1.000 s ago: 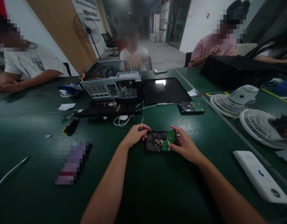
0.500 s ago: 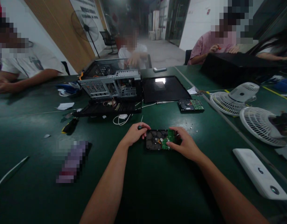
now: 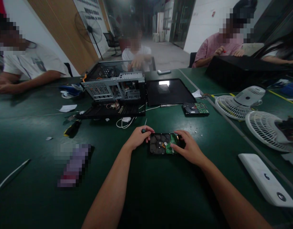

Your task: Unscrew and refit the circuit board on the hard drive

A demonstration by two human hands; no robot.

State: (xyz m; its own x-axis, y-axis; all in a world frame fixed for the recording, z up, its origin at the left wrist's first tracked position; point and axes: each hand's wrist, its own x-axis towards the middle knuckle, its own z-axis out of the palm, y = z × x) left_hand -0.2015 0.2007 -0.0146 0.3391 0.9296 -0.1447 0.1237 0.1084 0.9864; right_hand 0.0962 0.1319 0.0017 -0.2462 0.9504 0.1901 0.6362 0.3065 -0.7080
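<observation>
A hard drive (image 3: 157, 147) lies on the green table in front of me, its dark underside up and a green circuit board (image 3: 170, 149) over its right part. The thumb of my right hand (image 3: 188, 146) is on the board's near side, and the fingers are at its far right edge; the board looks slightly tilted. My left hand (image 3: 139, 137) is closed around a small screwdriver (image 3: 143, 130), its thin shaft pointing up. Fingertips of that hand touch the drive's upper left corner.
An opened computer case (image 3: 113, 90) stands ahead, beside a black side panel (image 3: 169, 92). Another hard drive (image 3: 196, 109) lies right of centre, with tiny screws (image 3: 195, 131) nearer. White fan parts (image 3: 232, 106) and a white casing (image 3: 265, 179) are at right. Co-workers sit around the table.
The circuit board's angle under my right hand has changed slightly, and a gold-coloured bit now shows at its right end. My left hand keeps its place with the screwdriver.
</observation>
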